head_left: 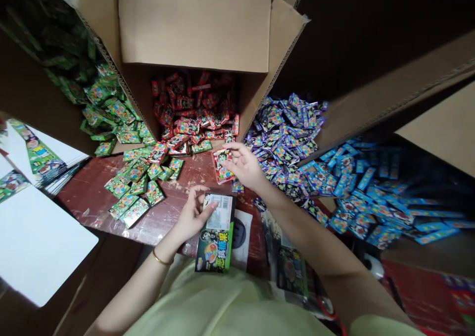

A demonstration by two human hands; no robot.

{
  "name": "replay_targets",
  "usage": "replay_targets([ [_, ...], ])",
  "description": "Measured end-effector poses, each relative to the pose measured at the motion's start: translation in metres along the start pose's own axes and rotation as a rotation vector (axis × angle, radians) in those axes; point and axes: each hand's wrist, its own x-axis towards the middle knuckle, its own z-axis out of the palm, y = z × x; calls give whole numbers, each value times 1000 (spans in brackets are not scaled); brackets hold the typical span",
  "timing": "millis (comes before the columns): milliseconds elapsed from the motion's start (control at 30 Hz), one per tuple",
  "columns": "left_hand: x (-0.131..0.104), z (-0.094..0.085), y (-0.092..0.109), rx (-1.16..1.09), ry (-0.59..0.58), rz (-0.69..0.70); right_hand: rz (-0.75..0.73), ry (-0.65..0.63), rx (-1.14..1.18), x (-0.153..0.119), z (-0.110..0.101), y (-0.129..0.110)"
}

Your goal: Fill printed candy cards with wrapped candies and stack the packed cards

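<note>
My left hand (196,212) grips the upper left edge of a dark green printed candy box (213,247), its thumb lying over a pale label. This box looks flat and hangs at the table's front edge. Just above and to the right, my right hand (241,165) pinches a small red candy packet (221,167) between thumb and fingers. Behind that hand, red packets (185,125) fill the mouth of an upright carton. Loose green packets (129,187) lie on the table to the left of my hands, and purple packets (284,133) spill out on the right.
A brown cardboard carton (195,26) stands at the centre back, with more cartons on both sides. Blue packets (356,192) are heaped at the right. White card sheets (40,237) stick out at the left. A dark printed pouch (291,271) lies by my right forearm.
</note>
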Motion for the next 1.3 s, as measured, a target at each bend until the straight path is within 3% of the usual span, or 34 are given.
replay_targets([
  [67,-2,-1,1,-3,2,0,-7,-112,-65,-2,2,-6],
  [200,-3,-1,-3,8,-7,-29,30,-483,-308,-1,-3,-12],
  [333,-3,4,-6,8,9,-50,8,-592,-378,-2,-10,-10],
  [400,-4,4,-5,-35,33,-46,-12,-537,-350,-9,-9,-5],
  [533,-6,-6,-3,-40,74,-76,29,-269,-279,-36,-5,7],
  [667,-7,-17,-2,-98,11,-69,81,-326,-184,-46,-3,21],
  [767,-7,-19,-2,-60,18,-54,101,-181,-180,-15,8,42],
  [833,-9,-18,-2,-14,70,-55,141,-109,-221,17,26,60],
  [967,-21,-17,1,-25,121,-33,134,-223,-484,63,82,91],
  [1067,-32,-21,4,-15,147,6,58,-237,-689,63,111,103],
  [1167,-35,-26,6,22,140,12,3,-101,-703,48,100,101],
  [1300,-23,-25,2,34,151,-9,-79,115,-694,14,37,78],
])
